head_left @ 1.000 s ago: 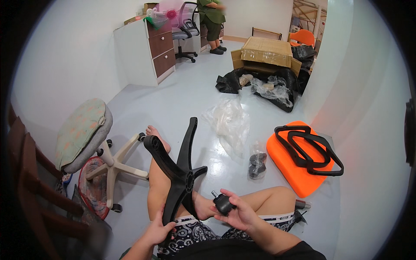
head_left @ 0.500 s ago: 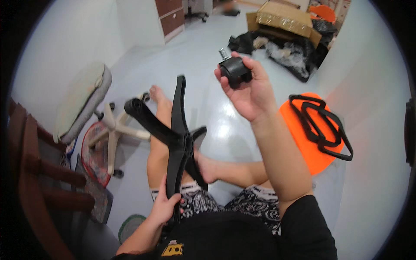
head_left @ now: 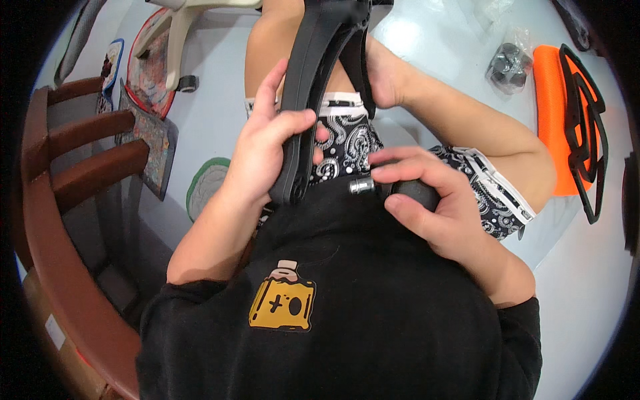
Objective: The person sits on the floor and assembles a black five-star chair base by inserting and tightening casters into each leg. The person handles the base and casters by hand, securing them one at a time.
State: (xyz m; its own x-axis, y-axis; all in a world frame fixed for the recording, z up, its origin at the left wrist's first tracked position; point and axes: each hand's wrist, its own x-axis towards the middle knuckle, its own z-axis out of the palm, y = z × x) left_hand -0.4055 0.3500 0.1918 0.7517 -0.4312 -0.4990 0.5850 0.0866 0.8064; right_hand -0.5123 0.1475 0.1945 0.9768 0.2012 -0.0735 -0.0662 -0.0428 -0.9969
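Observation:
My left hand [head_left: 273,137] is wrapped round one leg of a black star-shaped chair base [head_left: 313,60], thumb across its hollow underside. That leg's end rests near my waist, and the base's hub lies toward the top edge of the view. To the right, my right hand [head_left: 433,197] grips a black caster wheel [head_left: 415,193]. The caster's metal stem [head_left: 361,186] points left at the leg's end, with a gap between them. My fingers cover part of the wheel.
An orange seat pad [head_left: 550,127] with black armrests [head_left: 588,133] lies at right. Behind it is a clear bag of casters [head_left: 510,63]. A brown wooden chair [head_left: 43,200] stands close on my left, near a cream chair base [head_left: 175,47] and a round mat [head_left: 208,187].
My right hand has brought the caster down from far out to my lap, its stem now turned left. The chair base has come nearer my body, and the view has tilted down.

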